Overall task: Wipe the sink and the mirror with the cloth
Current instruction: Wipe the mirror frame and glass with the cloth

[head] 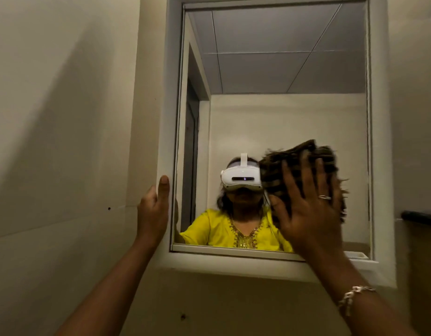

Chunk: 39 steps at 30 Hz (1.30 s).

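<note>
A tall mirror [282, 112] in a white frame [169, 132] hangs on the wall in front of me. My right hand [309, 209] lies flat with fingers spread, pressing a dark brown striped cloth [277, 170] against the lower right part of the glass. The cloth shows above and around the fingers. My left hand [154, 209] grips the left edge of the frame near its bottom corner, thumb up along the frame. The glass reflects a person in a yellow top with a white headset. The sink is out of view.
Plain cream walls surround the mirror, with a corner fold at the left. A dark bar [420, 218] sticks out from the wall at the right edge. A small white dish [357, 255] sits at the mirror's bottom right corner.
</note>
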Available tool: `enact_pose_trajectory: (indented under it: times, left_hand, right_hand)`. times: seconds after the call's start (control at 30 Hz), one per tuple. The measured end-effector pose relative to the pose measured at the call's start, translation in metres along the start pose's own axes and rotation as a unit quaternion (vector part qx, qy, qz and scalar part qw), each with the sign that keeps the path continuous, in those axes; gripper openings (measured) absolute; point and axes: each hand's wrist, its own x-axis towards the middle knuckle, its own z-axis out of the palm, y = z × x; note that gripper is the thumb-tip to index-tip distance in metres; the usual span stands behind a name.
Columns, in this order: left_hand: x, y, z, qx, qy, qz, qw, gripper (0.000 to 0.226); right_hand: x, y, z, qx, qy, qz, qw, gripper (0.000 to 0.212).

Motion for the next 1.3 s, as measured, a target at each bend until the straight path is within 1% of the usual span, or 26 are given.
enact_pose_trajectory:
  times: [0.07,0.1,0.17,0.2,0.23,0.33,0.4,0.5,0.6,0.7,0.8,0.83,0.87,0.9,0.93,0.97,1.07,1.1,1.2,1.27,1.3]
  left_hand:
    - [0.000,0.001,0.000,-0.011,-0.004,-0.011,1.000,0.097]
    - [-0.001,0.004,0.001,-0.018,-0.006,-0.016,1.000,0.090]
    - [-0.001,0.006,0.002,-0.021,-0.012,-0.025,0.999,0.069]
    - [-0.001,0.006,0.002,-0.019,-0.013,-0.030,0.999,0.062]
    - [-0.001,0.007,0.003,-0.019,-0.012,-0.035,0.999,0.059]
    - [-0.001,0.004,0.004,-0.018,-0.004,-0.033,0.999,0.061]
    - [-0.001,0.003,0.005,-0.019,-0.008,-0.029,0.999,0.057]
    - [-0.001,0.003,0.004,-0.009,-0.008,-0.024,1.000,0.052]
    - [-0.001,0.001,0.005,-0.002,0.002,-0.038,0.999,0.054]
    - [-0.005,0.007,0.004,-0.023,0.011,-0.060,0.998,0.055]
    - [-0.011,0.015,0.005,-0.058,0.026,-0.072,0.995,0.041]
    - [-0.012,0.014,0.005,-0.070,0.026,-0.074,0.994,0.041]
    - [-0.011,0.010,0.004,-0.085,0.021,-0.079,0.993,0.045]
    - [-0.009,0.008,0.004,-0.099,0.017,-0.084,0.991,0.058]
    - [-0.007,0.004,0.003,-0.105,0.008,-0.084,0.991,0.076]
    - [-0.006,0.002,0.003,-0.111,0.003,-0.080,0.991,0.084]
    - [-0.007,0.006,0.003,-0.123,0.012,-0.053,0.991,0.059]
    - [-0.008,0.009,0.004,-0.121,0.010,-0.053,0.991,0.056]
    - [-0.011,0.014,0.002,-0.108,0.015,-0.061,0.992,0.059]
    - [-0.013,0.019,0.001,-0.088,0.013,-0.081,0.993,0.065]
    - [-0.014,0.020,0.001,-0.075,0.017,-0.089,0.993,0.061]
  right_hand:
    - [-0.005,0.027,-0.005,-0.027,0.005,0.034,0.999,0.062]
    - [-0.008,0.040,-0.007,-0.038,0.009,0.055,0.998,0.062]
    - [-0.012,0.060,-0.012,-0.047,0.012,0.091,0.995,0.062]
    - [-0.015,0.066,-0.014,-0.047,0.014,0.103,0.993,0.062]
    - [-0.017,0.068,-0.014,-0.049,0.016,0.114,0.992,0.062]
    - [-0.019,0.058,-0.009,-0.048,0.026,0.159,0.986,0.062]
    - [-0.018,0.045,-0.006,-0.040,0.021,0.192,0.980,0.064]
    - [-0.018,0.018,-0.002,-0.027,0.012,0.204,0.979,0.065]
    - [-0.017,-0.018,0.003,-0.016,0.001,0.167,0.986,0.064]
    - [-0.012,-0.060,0.010,0.000,-0.012,0.125,0.992,0.063]
    - [-0.004,-0.100,0.013,0.033,-0.016,0.071,0.997,0.061]
    - [-0.001,-0.113,0.014,0.046,-0.018,0.050,0.998,0.060]
    - [0.001,-0.125,0.014,0.059,-0.022,0.029,0.998,0.060]
    - [0.003,-0.136,0.015,0.069,-0.026,0.008,0.997,0.060]
    - [0.005,-0.145,0.015,0.075,-0.032,-0.014,0.997,0.059]
    - [0.006,-0.153,0.016,0.075,-0.037,-0.038,0.996,0.059]
    - [0.004,-0.159,0.020,0.051,-0.054,-0.102,0.992,0.060]
    - [0.004,-0.155,0.020,0.045,-0.058,-0.120,0.990,0.060]
    - [0.002,-0.137,0.019,0.042,-0.058,-0.167,0.983,0.059]
    - [0.001,-0.123,0.017,0.046,-0.049,-0.177,0.982,0.057]
    - [0.000,-0.115,0.015,0.047,-0.044,-0.174,0.983,0.056]
